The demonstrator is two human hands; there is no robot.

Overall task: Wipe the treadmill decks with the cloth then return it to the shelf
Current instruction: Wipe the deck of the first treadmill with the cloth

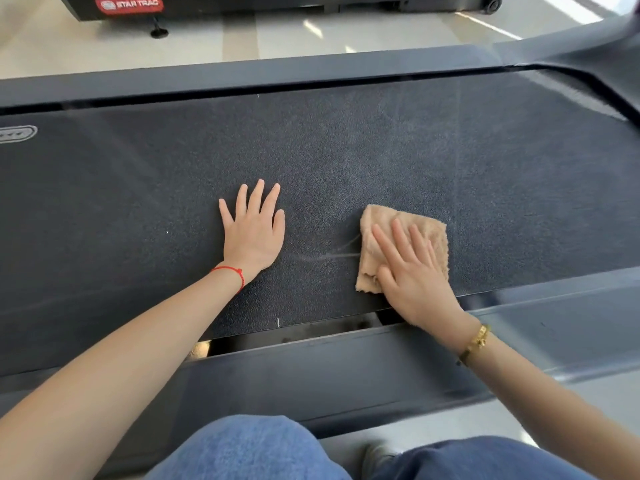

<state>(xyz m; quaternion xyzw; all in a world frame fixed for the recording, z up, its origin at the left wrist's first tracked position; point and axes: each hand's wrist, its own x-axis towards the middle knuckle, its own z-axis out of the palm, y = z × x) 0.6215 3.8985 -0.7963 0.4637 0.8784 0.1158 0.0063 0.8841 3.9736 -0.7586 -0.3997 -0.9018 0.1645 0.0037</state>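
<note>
belt [346, 143]: dark, grainy, matt rubbery look
cloth [429, 230]: tan, fuzzy terry
side rail [346, 368]: smooth matt plastic, kinda dusty

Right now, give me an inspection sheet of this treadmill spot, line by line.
Surface: dark treadmill belt, faint streaks beside the cloth.
Job's things: tan cloth flat on the belt; shelf not in view.
Clutter: nothing seen.
Hands: left hand flat on the belt; right hand pressing the cloth, fingers straight.
Cables: nothing seen.
Surroundings: second treadmill base with red label, pale floor.
</note>
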